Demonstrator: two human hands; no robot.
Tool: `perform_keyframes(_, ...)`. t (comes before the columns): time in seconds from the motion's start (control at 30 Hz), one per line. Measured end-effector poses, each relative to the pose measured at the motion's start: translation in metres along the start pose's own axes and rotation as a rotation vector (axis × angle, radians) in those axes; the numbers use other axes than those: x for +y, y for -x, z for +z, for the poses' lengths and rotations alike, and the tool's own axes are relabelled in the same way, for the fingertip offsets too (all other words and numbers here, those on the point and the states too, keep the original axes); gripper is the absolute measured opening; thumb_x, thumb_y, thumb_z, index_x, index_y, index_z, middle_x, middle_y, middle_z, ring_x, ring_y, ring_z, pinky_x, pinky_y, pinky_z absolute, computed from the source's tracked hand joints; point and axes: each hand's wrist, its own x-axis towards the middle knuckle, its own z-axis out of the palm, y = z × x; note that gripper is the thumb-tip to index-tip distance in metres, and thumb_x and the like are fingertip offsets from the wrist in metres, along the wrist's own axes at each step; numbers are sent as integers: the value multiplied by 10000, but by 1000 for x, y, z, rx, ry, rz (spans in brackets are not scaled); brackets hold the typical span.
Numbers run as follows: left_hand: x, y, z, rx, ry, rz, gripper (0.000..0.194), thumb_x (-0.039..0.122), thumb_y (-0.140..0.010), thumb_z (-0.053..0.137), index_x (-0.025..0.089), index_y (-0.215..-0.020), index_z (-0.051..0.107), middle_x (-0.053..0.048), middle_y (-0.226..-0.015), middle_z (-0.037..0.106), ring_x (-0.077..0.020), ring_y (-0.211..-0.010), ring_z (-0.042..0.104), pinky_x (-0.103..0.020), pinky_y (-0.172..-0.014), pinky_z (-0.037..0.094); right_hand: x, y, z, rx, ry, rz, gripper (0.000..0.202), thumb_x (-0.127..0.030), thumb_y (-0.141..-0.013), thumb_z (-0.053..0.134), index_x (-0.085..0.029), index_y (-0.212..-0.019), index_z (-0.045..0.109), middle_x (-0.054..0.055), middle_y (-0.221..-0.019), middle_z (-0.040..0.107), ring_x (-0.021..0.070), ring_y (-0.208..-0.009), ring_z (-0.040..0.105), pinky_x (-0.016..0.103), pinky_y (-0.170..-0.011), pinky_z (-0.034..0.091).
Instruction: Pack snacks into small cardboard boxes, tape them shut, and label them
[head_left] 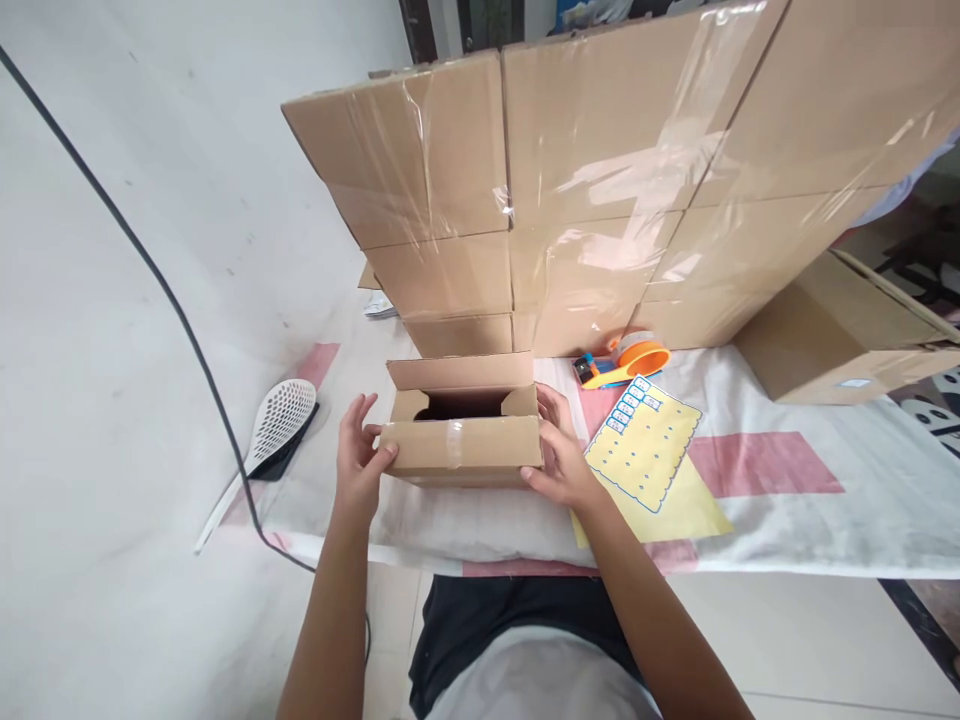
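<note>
Between loosely curled left hand (360,452) and right hand (562,452), held by both ends: carton (472,445).

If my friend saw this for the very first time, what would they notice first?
Probably the tall, taped cardboard wall at the back of the cloth-covered table. Closer, the left hand and right hand hold a small open box by its ends. Right of it are bright yellow paper and something orange.
</note>
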Motion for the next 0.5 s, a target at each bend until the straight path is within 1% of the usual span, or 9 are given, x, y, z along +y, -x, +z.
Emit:
perform_keyframes(0.07, 3, -8, 0, -98, 34, -69, 927, 339, -796, 755, 457, -1602, 314, -75, -1677, 388, -163, -945, 605, -328, -854, 549, -1, 0, 1, 19, -10, -19, 498, -608, -906, 600, -283, -1282, 564, 107, -1621, 248, 395, -1561, 269, 584, -1263, 305)
perform_keyframes(0.1, 5, -13, 0, -148, 46, -91, 996, 316, -789, 740, 467, -1631, 231, -75, -1683, 377, -164, -948, 603, -329, -853, 547, -1, 0, 2, 39, -23, -20, 555, -601, -906, 606, -298, -1358, 494, 115, -1628, 248, 390, -1564, 267, 593, -1260, 306)
perform_keyframes(0.17, 8, -21, 1, -226, 53, -101, 1060, 263, -767, 699, 458, -1653, 150, -69, -1644, 426, -172, -971, 614, -326, -852, 545, 0, 0, 1, 76, -58, 1, 760, -606, -907, 608, -319, -1519, 259, 144, -1642, 238, 371, -1567, 272, 604, -1254, 312)
perform_keyframes(0.2, 10, -24, 3, -247, 42, -81, 1030, 243, -756, 671, 435, -1650, 197, -64, -1584, 489, -185, -1011, 622, -329, -872, 542, 1, 0, 1, 81, -69, 17, 857, -615, -905, 609, -316, -1563, 149, 157, -1645, 232, 363, -1567, 274, 603, -1254, 313)
perform_keyframes(0.27, 15, -28, 8, -276, -42, 0, 802, 225, -754, 616, 351, -1535, 481, -59, -1409, 597, -223, -1131, 618, -358, -963, 524, 2, 0, -3, 62, -62, 31, 968, -628, -887, 627, -298, -1608, 72, 168, -1640, 218, 366, -1569, 255, 603, -1257, 302)
perform_keyframes(0.3, 18, -27, 11, -290, -114, 49, 619, 225, -779, 591, 301, -1392, 629, -64, -1322, 625, -244, -1185, 605, -384, -1019, 502, 3, 0, -6, 44, -46, 29, 987, -625, -872, 647, -291, -1620, 98, 166, -1637, 210, 378, -1573, 234, 609, -1258, 292)
perform_keyframes(0.37, 27, -23, 17, -304, -315, 155, 303, 235, -870, 546, 236, -1085, 760, -74, -1222, 653, -266, -1216, 585, -434, -1089, 450, 3, -1, -11, 11, -10, 12, 944, -592, -835, 692, -292, -1605, 234, 154, -1628, 204, 403, -1570, 213, 621, -1251, 285)
perform_keyframes(0.43, 38, -14, 24, -274, -542, 270, 227, 261, -943, 544, 221, -975, 765, -74, -1207, 684, -270, -1177, 572, -458, -1089, 427, 2, -2, -16, -11, 25, -3, 820, -520, -806, 720, -302, -1526, 393, 136, -1627, 201, 413, -1559, 233, 618, -1239, 295)
perform_keyframes(0.5, 49, -4, 31, -225, -738, 383, 188, 298, -964, 587, 220, -1011, 751, -71, -1204, 718, -285, -1166, 546, -467, -1073, 416, 1, -4, -18, -25, 60, -11, 689, -446, -770, 734, -299, -1407, 516, 123, -1626, 214, 420, -1550, 254, 610, -1225, 316)
